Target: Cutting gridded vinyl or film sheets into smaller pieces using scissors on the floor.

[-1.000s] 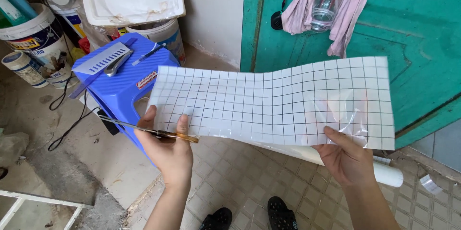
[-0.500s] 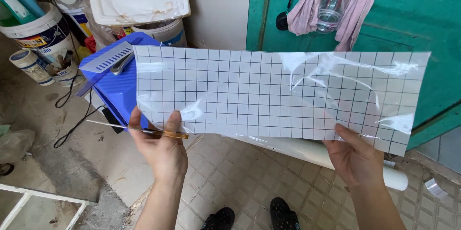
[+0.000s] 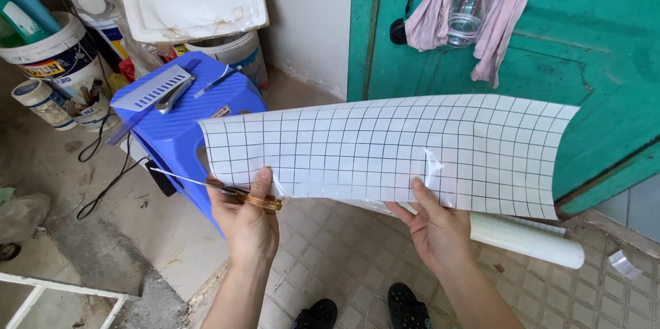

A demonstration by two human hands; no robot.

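Two hands hold a gridded sheet (image 3: 392, 150); left hand (image 3: 244, 222) seemingly grips scissors (image 3: 227, 190).

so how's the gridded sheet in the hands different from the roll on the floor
The gridded sheet is spread out and held up by the left hand and right hand; the roll is wound into a tube lying on the tiles. The sheet shows dark grid lines; the roll looks plain white. Both are pale.

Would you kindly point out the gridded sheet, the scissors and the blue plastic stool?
gridded sheet (image 3: 385, 147): head view, on the middle of its squared face.
scissors (image 3: 258, 200): head view, on the amber handle at the left hand.
blue plastic stool (image 3: 175, 126): head view, on its bare top.
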